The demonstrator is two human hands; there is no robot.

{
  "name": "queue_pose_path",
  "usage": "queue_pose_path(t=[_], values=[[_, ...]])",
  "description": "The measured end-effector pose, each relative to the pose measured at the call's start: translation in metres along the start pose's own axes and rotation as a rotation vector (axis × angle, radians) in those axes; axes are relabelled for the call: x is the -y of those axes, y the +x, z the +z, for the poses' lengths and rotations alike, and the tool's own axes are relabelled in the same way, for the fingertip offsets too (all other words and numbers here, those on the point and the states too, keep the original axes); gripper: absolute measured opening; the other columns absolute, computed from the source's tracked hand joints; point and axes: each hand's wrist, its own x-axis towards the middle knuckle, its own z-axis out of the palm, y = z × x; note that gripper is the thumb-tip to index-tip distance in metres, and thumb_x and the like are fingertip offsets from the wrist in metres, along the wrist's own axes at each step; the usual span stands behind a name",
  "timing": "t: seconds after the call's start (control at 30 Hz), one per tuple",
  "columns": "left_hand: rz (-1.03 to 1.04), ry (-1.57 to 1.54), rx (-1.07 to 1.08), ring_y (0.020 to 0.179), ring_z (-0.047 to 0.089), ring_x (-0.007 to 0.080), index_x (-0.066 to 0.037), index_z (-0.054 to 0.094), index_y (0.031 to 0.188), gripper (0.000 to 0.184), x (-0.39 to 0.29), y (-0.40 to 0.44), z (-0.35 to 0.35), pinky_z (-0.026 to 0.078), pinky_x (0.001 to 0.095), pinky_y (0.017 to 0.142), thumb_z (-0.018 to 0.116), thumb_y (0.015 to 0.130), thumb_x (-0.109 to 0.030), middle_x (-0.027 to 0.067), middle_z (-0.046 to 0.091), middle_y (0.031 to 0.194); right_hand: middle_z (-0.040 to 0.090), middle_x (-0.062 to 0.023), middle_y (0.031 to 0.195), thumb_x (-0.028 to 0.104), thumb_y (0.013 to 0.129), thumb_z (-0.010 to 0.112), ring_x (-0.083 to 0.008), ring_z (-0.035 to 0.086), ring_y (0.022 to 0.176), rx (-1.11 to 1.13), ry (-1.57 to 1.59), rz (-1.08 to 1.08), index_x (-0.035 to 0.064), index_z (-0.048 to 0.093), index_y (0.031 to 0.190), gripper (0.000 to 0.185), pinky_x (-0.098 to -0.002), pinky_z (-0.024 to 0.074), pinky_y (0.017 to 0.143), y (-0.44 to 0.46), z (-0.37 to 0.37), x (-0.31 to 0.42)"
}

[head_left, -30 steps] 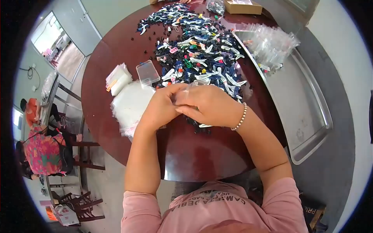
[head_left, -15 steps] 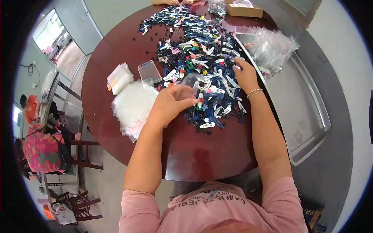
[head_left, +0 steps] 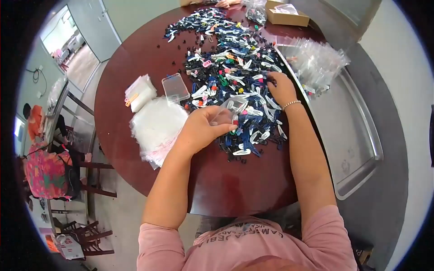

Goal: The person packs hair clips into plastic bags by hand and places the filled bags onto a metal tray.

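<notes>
Your left hand (head_left: 202,128) pinches a clear plastic bag (head_left: 233,105) between the thumb and the fingers, above the near left part of the pile of hair clips (head_left: 233,56). Your right hand (head_left: 282,89) is at the right edge of this pile, with bent fingers among the clips; I cannot tell if it grasps one. The pile spreads on the dark red table (head_left: 239,187) from the near side to the far side. To the left of your left hand lies a stack of flat bags (head_left: 158,124), and a clear plastic box (head_left: 175,88) is just beyond it. On the right, a metal tray (head_left: 350,135) carries a heap of filled bags (head_left: 316,58) at its far end.
</notes>
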Motion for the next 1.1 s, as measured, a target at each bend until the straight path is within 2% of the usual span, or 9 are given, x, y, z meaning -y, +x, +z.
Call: queue_pose_path(t=[0.17, 0.23, 0.27, 0.4, 0.57, 0.7, 0.83, 0.9, 1.1], values=[[0.000, -0.012, 0.007, 0.094, 0.065, 0.0159, 0.002, 0.061, 0.112, 0.038, 0.001, 0.000, 0.002, 0.051, 0.0285, 0.083, 0.076, 0.078, -0.005, 0.0099, 0.069, 0.102, 0.069, -0.0141, 0.094, 0.015, 0.080, 0.068, -0.0304, 0.065, 0.084, -0.040, 0.192, 0.020, 0.0062, 0.069, 0.098, 0.020, -0.0366, 0.0513, 0.078, -0.001, 0.003, -0.015], [-0.003, -0.016, -0.010, 0.094, 0.065, 0.0153, 0.002, 0.062, 0.112, 0.038, -0.001, -0.002, 0.003, 0.051, 0.0281, 0.083, 0.076, 0.078, -0.005, 0.0098, 0.069, 0.103, 0.070, -0.0123, 0.094, 0.015, 0.082, 0.069, -0.0236, 0.066, 0.083, 0.024, 0.338, 0.151, 0.0047, 0.069, 0.100, 0.021, -0.0334, 0.0513, 0.075, -0.003, -0.004, -0.017], [-0.002, -0.015, -0.008, 0.094, 0.065, 0.0153, 0.002, 0.062, 0.112, 0.038, -0.002, -0.002, 0.003, 0.051, 0.0281, 0.083, 0.076, 0.078, -0.005, 0.0098, 0.069, 0.103, 0.070, -0.0070, 0.088, 0.015, 0.083, 0.069, -0.0136, 0.063, 0.075, 0.018, 0.469, 0.182, 0.0031, 0.069, 0.100, 0.021, -0.0279, 0.0490, 0.068, -0.002, -0.006, -0.016], [0.000, 0.018, -0.022, 0.093, 0.066, 0.0154, 0.003, 0.062, 0.111, 0.037, 0.000, -0.001, 0.001, 0.051, 0.0284, 0.084, 0.076, 0.078, -0.006, 0.0094, 0.069, 0.102, 0.064, 0.0019, 0.078, 0.012, 0.084, 0.069, -0.0046, 0.051, 0.064, 0.009, 0.784, 0.340, 0.0028, 0.069, 0.100, 0.019, -0.0206, 0.0400, 0.057, 0.001, -0.012, -0.005], [-0.018, -0.033, -0.037, 0.092, 0.066, 0.0164, 0.003, 0.062, 0.109, 0.036, -0.005, -0.002, -0.002, 0.050, 0.0292, 0.087, 0.076, 0.078, -0.007, 0.0092, 0.069, 0.101, 0.064, 0.0031, 0.081, 0.014, 0.084, 0.069, -0.0044, 0.052, 0.066, 0.040, 0.870, 0.386, 0.0032, 0.069, 0.102, 0.020, -0.0189, 0.0396, 0.057, 0.002, -0.017, 0.001], [-0.036, -0.142, -0.025, 0.094, 0.065, 0.0172, 0.004, 0.062, 0.110, 0.038, -0.004, -0.001, -0.004, 0.049, 0.0295, 0.088, 0.077, 0.077, -0.008, 0.0108, 0.069, 0.101, 0.065, -0.0015, 0.092, 0.009, 0.089, 0.065, -0.0062, 0.059, 0.076, 0.065, 1.009, 0.466, 0.0006, 0.065, 0.109, 0.021, -0.0186, 0.0507, 0.070, 0.005, -0.037, 0.013], [-0.049, -0.183, -0.030, 0.095, 0.065, 0.0185, 0.004, 0.062, 0.109, 0.040, 0.001, 0.001, -0.005, 0.048, 0.0298, 0.088, 0.078, 0.076, -0.011, 0.0128, 0.068, 0.101, 0.063, 0.0002, 0.091, 0.007, 0.089, 0.064, -0.0059, 0.058, 0.078, 0.245, 1.159, 0.325, 0.0005, 0.065, 0.108, 0.020, -0.0178, 0.0490, 0.071, 0.007, -0.065, 0.045], [-0.067, -0.212, -0.029, 0.095, 0.064, 0.0197, 0.005, 0.062, 0.111, 0.043, 0.000, 0.000, -0.006, 0.048, 0.0308, 0.087, 0.078, 0.075, -0.013, 0.0139, 0.068, 0.103, 0.063, 0.0005, 0.090, 0.005, 0.088, 0.065, -0.0068, 0.057, 0.078, 0.369, 1.023, 0.083, 0.0001, 0.065, 0.107, 0.020, -0.0188, 0.0475, 0.072, 0.007, -0.079, 0.066], [-0.204, -0.300, 0.056, 0.094, 0.065, 0.0170, 0.001, 0.060, 0.117, 0.048, -0.004, -0.003, -0.008, 0.051, 0.0283, 0.076, 0.079, 0.075, -0.014, 0.0120, 0.067, 0.105, 0.064, -0.0011, 0.090, 0.001, 0.083, 0.067, -0.0066, 0.057, 0.085, 0.468, 0.906, -0.199, -0.0009, 0.068, 0.100, 0.017, -0.0208, 0.0465, 0.074, -0.008, -0.113, 0.122]])
